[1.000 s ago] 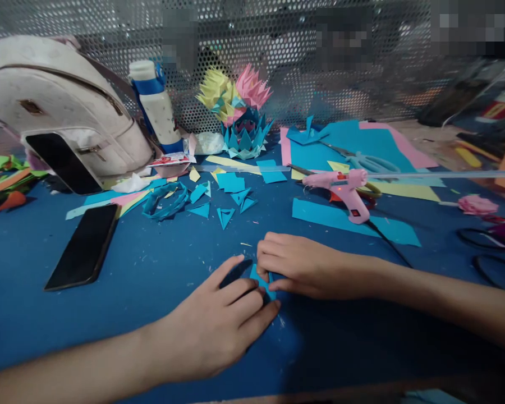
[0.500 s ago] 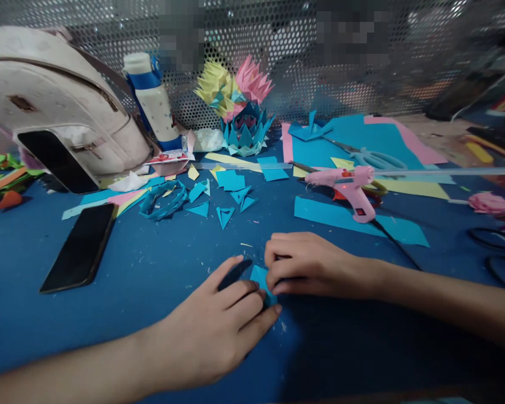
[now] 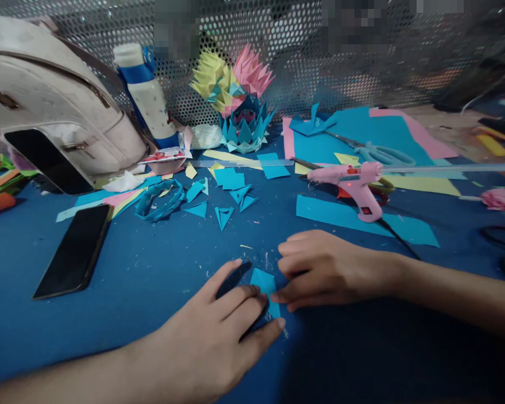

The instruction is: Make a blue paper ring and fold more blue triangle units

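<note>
A small folded piece of blue paper (image 3: 263,278) lies on the blue tabletop between my hands. My left hand (image 3: 231,322) is open over its left side, fingers spread, with fingertips resting on the paper and the thumb stretched out to the upper left. My right hand (image 3: 315,272) is curled closed at the paper's right edge. One of its fingertips touches the paper, while the thumb is beside the edge; nothing shows inside the curled fingers. Beyond the hands lie several folded blue triangles (image 3: 224,217) and a blue paper ring (image 3: 160,200).
A pink glue gun (image 3: 357,182) rests near a blue strip (image 3: 332,212), its cord running toward my right forearm. Scissors (image 3: 382,155) lie on coloured sheets. Paper flowers (image 3: 247,126), a bottle (image 3: 145,98), a backpack (image 3: 109,132) and phones (image 3: 73,252) stand or lie behind and left.
My right hand has drawn slightly to the right, uncovering more of the blue paper. My left thumb and fingers stay over the paper, a little lower. The view has shifted slightly.
</note>
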`<act>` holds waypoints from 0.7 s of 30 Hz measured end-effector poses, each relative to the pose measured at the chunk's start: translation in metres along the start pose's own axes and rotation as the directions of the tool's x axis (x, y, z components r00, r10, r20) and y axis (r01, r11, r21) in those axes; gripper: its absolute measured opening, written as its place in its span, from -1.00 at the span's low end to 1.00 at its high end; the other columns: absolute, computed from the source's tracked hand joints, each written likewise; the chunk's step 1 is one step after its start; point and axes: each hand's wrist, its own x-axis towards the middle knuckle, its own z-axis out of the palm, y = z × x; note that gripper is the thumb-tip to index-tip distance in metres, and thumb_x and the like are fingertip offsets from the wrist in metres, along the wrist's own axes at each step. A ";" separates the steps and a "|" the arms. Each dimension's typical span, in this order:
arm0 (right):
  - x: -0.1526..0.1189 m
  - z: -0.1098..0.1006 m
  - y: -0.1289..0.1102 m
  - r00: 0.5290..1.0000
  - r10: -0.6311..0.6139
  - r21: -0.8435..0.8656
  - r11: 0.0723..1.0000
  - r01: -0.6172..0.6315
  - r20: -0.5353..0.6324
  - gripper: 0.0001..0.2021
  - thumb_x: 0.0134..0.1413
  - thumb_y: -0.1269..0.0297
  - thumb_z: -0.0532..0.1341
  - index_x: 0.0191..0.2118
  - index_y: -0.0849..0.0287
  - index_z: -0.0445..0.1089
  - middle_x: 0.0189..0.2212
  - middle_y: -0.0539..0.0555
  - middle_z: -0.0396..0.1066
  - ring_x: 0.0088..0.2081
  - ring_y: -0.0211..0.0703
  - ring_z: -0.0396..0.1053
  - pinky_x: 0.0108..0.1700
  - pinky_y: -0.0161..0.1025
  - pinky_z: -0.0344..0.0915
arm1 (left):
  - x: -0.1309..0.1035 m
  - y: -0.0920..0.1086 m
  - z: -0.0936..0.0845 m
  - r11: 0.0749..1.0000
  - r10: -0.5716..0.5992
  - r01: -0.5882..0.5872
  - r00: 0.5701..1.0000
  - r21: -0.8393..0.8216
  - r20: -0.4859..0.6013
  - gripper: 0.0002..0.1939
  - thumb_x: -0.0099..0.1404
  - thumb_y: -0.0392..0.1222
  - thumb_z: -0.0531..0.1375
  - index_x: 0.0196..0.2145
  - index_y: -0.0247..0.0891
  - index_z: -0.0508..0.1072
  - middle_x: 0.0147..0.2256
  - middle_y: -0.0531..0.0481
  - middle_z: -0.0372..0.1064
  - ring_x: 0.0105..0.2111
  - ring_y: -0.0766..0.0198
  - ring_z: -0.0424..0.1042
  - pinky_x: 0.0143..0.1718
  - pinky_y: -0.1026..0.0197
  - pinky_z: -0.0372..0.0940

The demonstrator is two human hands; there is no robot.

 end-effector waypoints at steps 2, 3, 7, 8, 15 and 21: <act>-0.001 -0.001 0.003 1.000 0.016 -0.022 1.000 -0.016 -0.004 -0.81 0.38 0.15 0.13 -0.08 0.03 0.48 -0.47 -0.02 0.28 -0.40 -0.19 0.11 -0.37 -0.17 -0.10 | 0.000 0.000 0.000 1.000 -0.004 0.004 1.000 -0.003 0.010 -0.64 0.47 -0.21 0.10 0.18 -0.21 0.38 -0.06 -0.10 0.44 0.06 0.12 0.36 0.38 -0.24 -0.16; -0.001 -0.002 0.004 1.000 0.026 -0.036 0.999 -0.026 -0.007 -0.80 0.39 0.16 0.12 -0.10 0.04 0.48 -0.49 -0.03 0.25 -0.41 -0.19 0.09 -0.37 -0.17 -0.11 | -0.001 0.000 0.001 1.000 -0.004 0.004 1.000 -0.005 0.019 -0.63 0.47 -0.21 0.10 0.19 -0.22 0.37 -0.06 -0.10 0.43 0.07 0.12 0.35 0.38 -0.25 -0.19; -0.001 -0.004 0.008 0.999 0.038 -0.087 0.995 -0.041 -0.029 -0.75 0.42 0.18 0.07 -0.15 0.09 0.49 -0.50 -0.01 0.25 -0.40 -0.17 0.08 -0.36 -0.17 -0.11 | -0.002 0.000 0.001 1.000 0.003 -0.003 0.999 -0.007 0.034 -0.60 0.47 -0.21 0.09 0.22 -0.23 0.33 -0.03 -0.11 0.41 0.08 0.12 0.33 0.39 -0.25 -0.26; -0.001 -0.004 0.008 0.999 0.036 -0.093 0.995 -0.039 -0.032 -0.74 0.42 0.18 0.06 -0.14 0.10 0.49 -0.50 -0.01 0.25 -0.40 -0.17 0.08 -0.36 -0.17 -0.10 | -0.002 0.000 0.000 1.000 0.007 -0.006 0.999 -0.010 0.034 -0.60 0.47 -0.20 0.09 0.22 -0.23 0.33 -0.03 -0.12 0.40 0.08 0.11 0.33 0.38 -0.26 -0.25; -0.001 0.001 0.004 0.995 0.061 0.004 0.998 -0.061 -0.074 -0.71 0.43 0.20 0.05 -0.11 0.17 0.49 -0.38 0.05 0.40 -0.34 -0.19 0.19 -0.30 -0.23 0.06 | -0.001 -0.001 -0.001 0.999 0.033 -0.032 0.998 -0.015 0.053 -0.58 0.43 -0.20 0.09 0.22 -0.24 0.32 -0.04 -0.15 0.39 0.07 0.09 0.34 0.36 -0.31 -0.14; 0.003 0.005 -0.002 0.971 0.233 0.231 0.948 -0.217 -0.044 -0.72 0.43 0.21 0.04 -0.11 0.17 0.48 -0.24 0.08 0.42 -0.20 -0.22 0.28 -0.20 -0.32 0.16 | -0.001 0.000 0.004 0.999 0.031 -0.032 0.999 -0.004 -0.032 -0.63 0.46 -0.27 0.06 0.17 -0.26 0.37 -0.08 -0.13 0.42 0.03 0.12 0.38 0.36 -0.27 -0.10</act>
